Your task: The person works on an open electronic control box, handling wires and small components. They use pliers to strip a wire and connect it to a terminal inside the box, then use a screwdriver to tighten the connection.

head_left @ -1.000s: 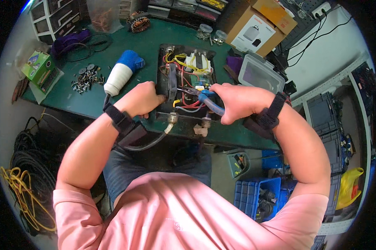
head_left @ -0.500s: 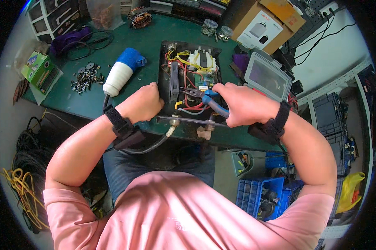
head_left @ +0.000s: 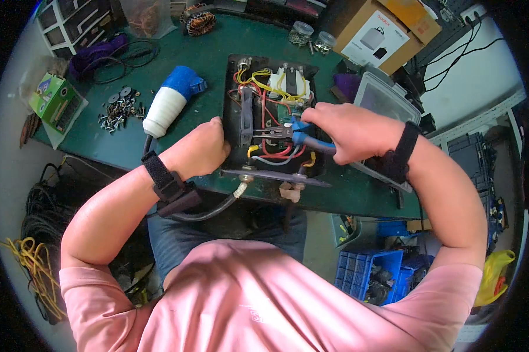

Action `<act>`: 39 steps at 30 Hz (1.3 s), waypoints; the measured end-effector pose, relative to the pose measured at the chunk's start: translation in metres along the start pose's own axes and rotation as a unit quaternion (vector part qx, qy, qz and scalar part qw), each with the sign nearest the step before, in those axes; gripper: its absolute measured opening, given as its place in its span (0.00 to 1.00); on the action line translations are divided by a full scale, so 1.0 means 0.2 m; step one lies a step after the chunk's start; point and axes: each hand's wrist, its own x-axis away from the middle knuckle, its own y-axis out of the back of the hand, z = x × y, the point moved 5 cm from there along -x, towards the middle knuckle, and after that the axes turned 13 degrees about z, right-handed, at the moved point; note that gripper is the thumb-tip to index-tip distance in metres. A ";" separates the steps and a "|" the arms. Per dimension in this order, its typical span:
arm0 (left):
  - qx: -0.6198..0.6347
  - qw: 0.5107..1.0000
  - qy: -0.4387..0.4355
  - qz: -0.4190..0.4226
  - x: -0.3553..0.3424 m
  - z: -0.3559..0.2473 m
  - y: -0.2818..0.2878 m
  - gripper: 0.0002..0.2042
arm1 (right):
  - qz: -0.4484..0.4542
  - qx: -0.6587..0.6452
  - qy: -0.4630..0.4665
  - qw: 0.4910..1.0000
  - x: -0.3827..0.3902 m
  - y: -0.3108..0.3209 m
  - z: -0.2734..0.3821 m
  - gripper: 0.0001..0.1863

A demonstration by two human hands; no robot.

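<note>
An opened electrical box [head_left: 234, 70] lies in front of me on the bench, with circuit boards and red, yellow and grey wires [head_left: 279, 154] inside. In my right hand [head_left: 358, 132] are blue-handled pliers [head_left: 285, 133], reaching in from the right. Their narrow jaws point left, towards a dark upright part [head_left: 246, 117] in the box; whether they grip anything is too small to tell. My left hand [head_left: 203, 149] is closed in a fist against the box's left edge, and what its fingers hold is hidden. A black cable [head_left: 211, 209] leaves the box's near side.
A blue-and-white industrial plug [head_left: 169, 108] and a pile of screws [head_left: 121, 111] lie left of the box. To the right, a clear-lidded plastic case [head_left: 387, 105] stands partly behind my right arm. Small jars [head_left: 300, 33] and a cardboard box [head_left: 387, 35] stand at the back.
My right hand has turned the pliers so their handles sit higher and further right, the jaws lying nearly level. My left hand stays at the box's edge. The view has shifted slightly.
</note>
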 end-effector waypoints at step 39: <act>-0.013 0.999 0.028 -0.010 0.01 -0.03 0.00 0.19 | -0.128 0.081 0.000 0.988 0.07 0.03 -0.02 0.24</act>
